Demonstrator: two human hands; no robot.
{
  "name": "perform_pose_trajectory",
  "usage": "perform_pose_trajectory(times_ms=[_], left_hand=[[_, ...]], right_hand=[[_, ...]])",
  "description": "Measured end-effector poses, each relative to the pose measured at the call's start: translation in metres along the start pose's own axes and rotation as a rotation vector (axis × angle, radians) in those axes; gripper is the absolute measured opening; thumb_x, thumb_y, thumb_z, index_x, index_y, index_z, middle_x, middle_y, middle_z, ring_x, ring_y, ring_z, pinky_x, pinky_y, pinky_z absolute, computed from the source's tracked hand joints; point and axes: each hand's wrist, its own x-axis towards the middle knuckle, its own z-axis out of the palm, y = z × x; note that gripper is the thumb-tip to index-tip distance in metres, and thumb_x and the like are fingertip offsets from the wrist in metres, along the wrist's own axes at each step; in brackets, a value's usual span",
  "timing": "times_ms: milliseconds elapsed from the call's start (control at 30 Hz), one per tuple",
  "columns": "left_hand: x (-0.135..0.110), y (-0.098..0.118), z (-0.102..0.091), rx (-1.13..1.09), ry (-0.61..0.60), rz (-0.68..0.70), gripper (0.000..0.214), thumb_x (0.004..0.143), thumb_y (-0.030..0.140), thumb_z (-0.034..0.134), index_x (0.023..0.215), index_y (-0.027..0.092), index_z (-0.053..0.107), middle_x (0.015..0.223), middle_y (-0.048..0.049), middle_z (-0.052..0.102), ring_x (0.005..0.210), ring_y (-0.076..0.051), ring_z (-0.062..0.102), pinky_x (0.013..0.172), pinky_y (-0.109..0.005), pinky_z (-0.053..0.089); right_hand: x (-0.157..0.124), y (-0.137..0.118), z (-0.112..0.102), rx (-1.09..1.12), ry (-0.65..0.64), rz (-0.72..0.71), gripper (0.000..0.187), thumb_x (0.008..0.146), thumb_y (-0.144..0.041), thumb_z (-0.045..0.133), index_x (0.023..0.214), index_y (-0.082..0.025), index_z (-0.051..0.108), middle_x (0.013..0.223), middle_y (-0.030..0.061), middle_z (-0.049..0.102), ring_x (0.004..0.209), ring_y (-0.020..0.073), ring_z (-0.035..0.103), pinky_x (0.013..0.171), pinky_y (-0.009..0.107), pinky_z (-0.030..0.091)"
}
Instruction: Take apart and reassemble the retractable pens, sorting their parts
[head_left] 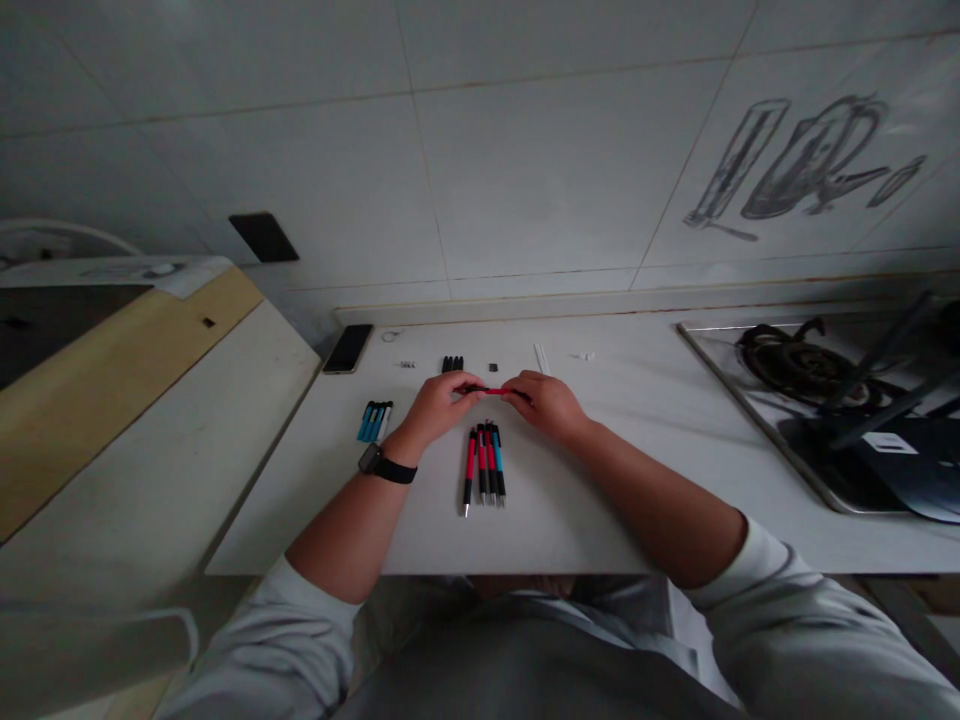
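Between my two hands a red and black pen lies level above the white counter. The fingers of my left hand are closed on its dark end, while my right hand pinches the red end. Below them, several red or blue pens with black grips lie side by side, tips toward me. Left of my left hand are blue and white pen barrels with black tops. Beyond my hands are black grips, small springs, a small dark piece, thin white refills and small white bits.
A phone lies at the counter's back left, with a ring-like item beside it. To the right sits a gas stove with a metal rim. A white cabinet-like panel stands at the left. The tiled wall rises behind.
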Motion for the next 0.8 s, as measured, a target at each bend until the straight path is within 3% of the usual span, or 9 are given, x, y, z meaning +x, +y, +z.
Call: perform_pose_trajectory(times_ms=[133, 333, 600, 800], left_hand=[[0.0, 0.0, -0.004, 0.155, -0.028, 0.112, 0.01, 0.093, 0.029, 0.069, 0.096, 0.022, 0.076, 0.096, -0.0043, 0.076, 0.094, -0.021, 0.069, 0.092, -0.036, 0.053], [0.003, -0.007, -0.012, 0.239, 0.025, 0.146, 0.013, 0.092, 0.026, 0.072, 0.102, 0.022, 0.077, 0.105, -0.0063, 0.076, 0.102, -0.022, 0.068, 0.097, -0.038, 0.052], [0.002, -0.009, -0.007, 0.224, -0.029, 0.074, 0.014, 0.093, 0.026, 0.069, 0.1, 0.026, 0.081, 0.102, -0.0044, 0.08, 0.099, -0.023, 0.072, 0.096, -0.038, 0.053], [0.004, -0.011, -0.002, 0.075, -0.033, -0.077, 0.014, 0.091, 0.029, 0.07, 0.098, 0.025, 0.081, 0.096, -0.0022, 0.08, 0.09, -0.021, 0.074, 0.086, -0.033, 0.056]], right_hand=[[0.0, 0.009, 0.007, 0.011, -0.03, -0.004, 0.026, 0.102, -0.037, 0.057, 0.113, -0.023, 0.076, 0.104, 0.0077, 0.074, 0.09, 0.0193, 0.067, 0.082, 0.029, 0.047], [0.003, 0.018, 0.008, 0.12, -0.045, 0.038, 0.026, 0.103, -0.031, 0.053, 0.107, -0.02, 0.076, 0.103, 0.0079, 0.076, 0.092, 0.0194, 0.068, 0.083, 0.028, 0.047], [0.001, 0.013, 0.007, 0.167, -0.103, 0.107, 0.028, 0.101, -0.033, 0.052, 0.101, -0.021, 0.077, 0.072, 0.0015, 0.071, 0.066, 0.0156, 0.062, 0.066, 0.026, 0.042], [0.0, 0.014, 0.005, 0.08, 0.017, 0.011, 0.027, 0.101, -0.031, 0.054, 0.11, -0.023, 0.077, 0.103, 0.0077, 0.078, 0.092, 0.0215, 0.07, 0.083, 0.03, 0.049]])
